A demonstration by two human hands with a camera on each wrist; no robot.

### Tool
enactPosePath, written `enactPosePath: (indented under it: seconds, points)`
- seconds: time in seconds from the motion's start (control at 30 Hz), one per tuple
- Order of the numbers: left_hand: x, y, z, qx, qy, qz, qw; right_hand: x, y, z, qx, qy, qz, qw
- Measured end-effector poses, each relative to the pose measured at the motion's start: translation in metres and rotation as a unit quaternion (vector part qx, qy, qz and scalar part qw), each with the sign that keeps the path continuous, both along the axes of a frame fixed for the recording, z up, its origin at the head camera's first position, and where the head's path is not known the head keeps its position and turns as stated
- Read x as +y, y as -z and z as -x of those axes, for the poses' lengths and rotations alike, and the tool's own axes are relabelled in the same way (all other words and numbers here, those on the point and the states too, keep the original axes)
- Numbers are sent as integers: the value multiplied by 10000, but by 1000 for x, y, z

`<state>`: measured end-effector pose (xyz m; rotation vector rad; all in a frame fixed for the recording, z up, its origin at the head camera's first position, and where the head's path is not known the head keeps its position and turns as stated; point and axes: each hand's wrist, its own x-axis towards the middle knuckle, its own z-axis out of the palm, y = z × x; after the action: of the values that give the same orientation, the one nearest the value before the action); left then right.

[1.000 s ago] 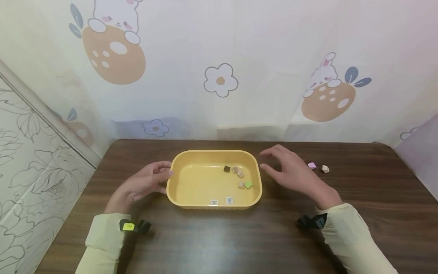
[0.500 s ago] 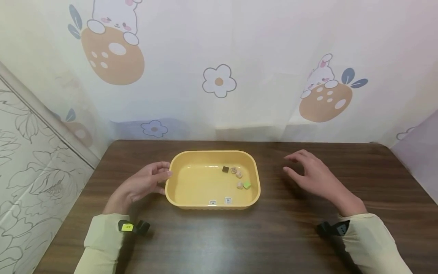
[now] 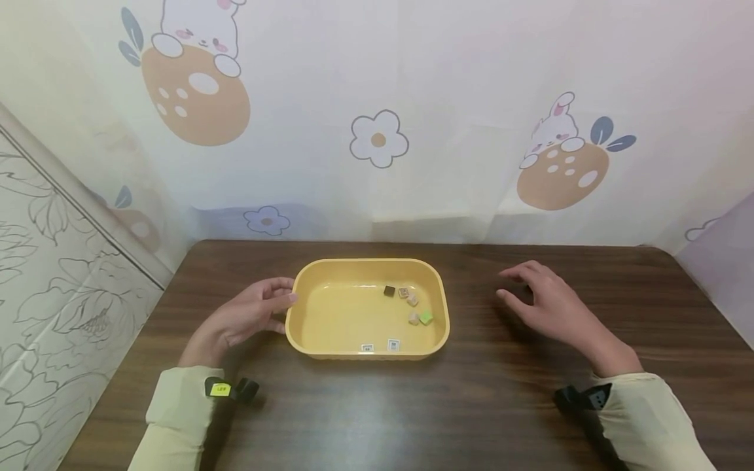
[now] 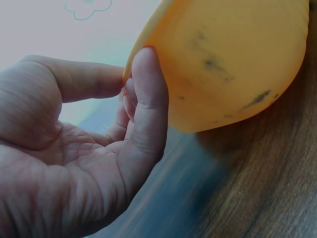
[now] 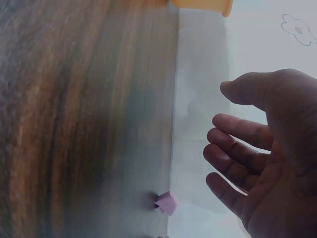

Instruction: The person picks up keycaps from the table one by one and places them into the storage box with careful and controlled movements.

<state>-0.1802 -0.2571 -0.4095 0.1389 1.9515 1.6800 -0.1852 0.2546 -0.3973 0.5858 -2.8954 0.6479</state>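
Observation:
A yellow plastic basin (image 3: 353,319) with rounded corners stands on the table. My left hand (image 3: 250,313) pinches its left rim between thumb and fingers; the left wrist view shows this grip on the basin wall (image 4: 237,54). Inside lie small cubes: a dark one (image 3: 389,291), a brown patterned one (image 3: 403,292), two beige ones and a green one (image 3: 426,317). Two white printed squares (image 3: 393,345) show near the front wall. To the right of the basin, apart from it, my right hand (image 3: 556,307) hovers with loosely bent fingers, holding nothing.
A pink cube (image 5: 167,203) lies on the table below my right hand in the right wrist view; the hand hides it in the head view. The dark wooden table (image 3: 377,412) ends at a patterned curtain (image 3: 448,131) behind. A floral panel (image 3: 65,288) borders the left.
My right hand has moved right, away from the basin, and now covers the pink and pale cubes seen on the table earlier. The left hand keeps its grip; the basin stays put.

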Motion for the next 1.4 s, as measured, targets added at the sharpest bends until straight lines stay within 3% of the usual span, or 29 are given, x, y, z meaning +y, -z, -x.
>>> enactPosePath:
  seconds: [0.9,1.4]
  points:
    - [1,-1,1,-76,-7,-22,10000,17,11,5,252,8,-84,9996]
    - [0,-1,1,-86,-60,-6,9999,35,19,5,53,235,-167,9996]
